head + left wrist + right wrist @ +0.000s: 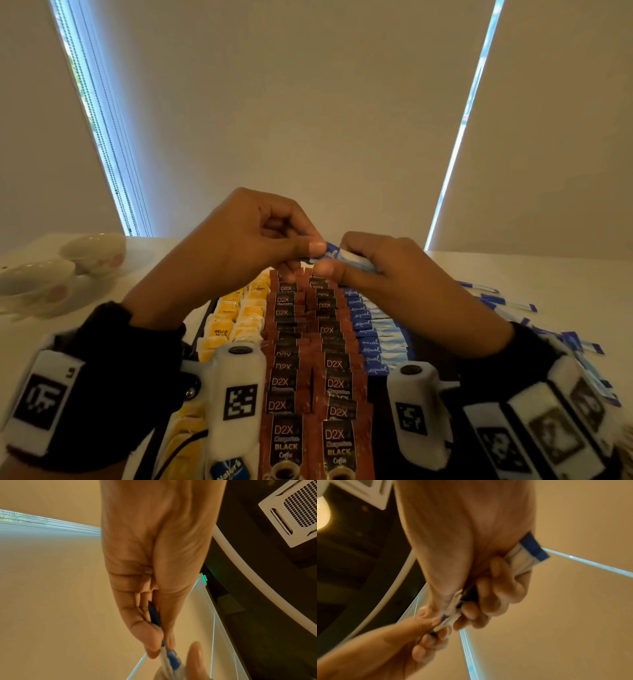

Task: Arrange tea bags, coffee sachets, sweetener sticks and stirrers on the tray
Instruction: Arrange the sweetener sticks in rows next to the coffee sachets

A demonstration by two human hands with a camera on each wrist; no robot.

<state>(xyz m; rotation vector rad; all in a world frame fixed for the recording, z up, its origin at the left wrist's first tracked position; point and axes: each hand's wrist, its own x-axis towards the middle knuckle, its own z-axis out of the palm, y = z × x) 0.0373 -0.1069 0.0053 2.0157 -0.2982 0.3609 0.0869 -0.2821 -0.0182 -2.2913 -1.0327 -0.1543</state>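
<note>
Sticks held mid-frame over tray.
Your left hand pinched one stick from the bundle your right hand clasped, probably for placing singly.

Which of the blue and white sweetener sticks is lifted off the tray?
The blue and white sweetener stick pinched between left hand and right hand; the other sticks lie flat in a row.

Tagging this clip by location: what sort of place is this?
Probably a hotel room or office refreshment counter: white teacups, roller blinds, and a tray lined with coffee sachets and sweetener sticks.
</note>
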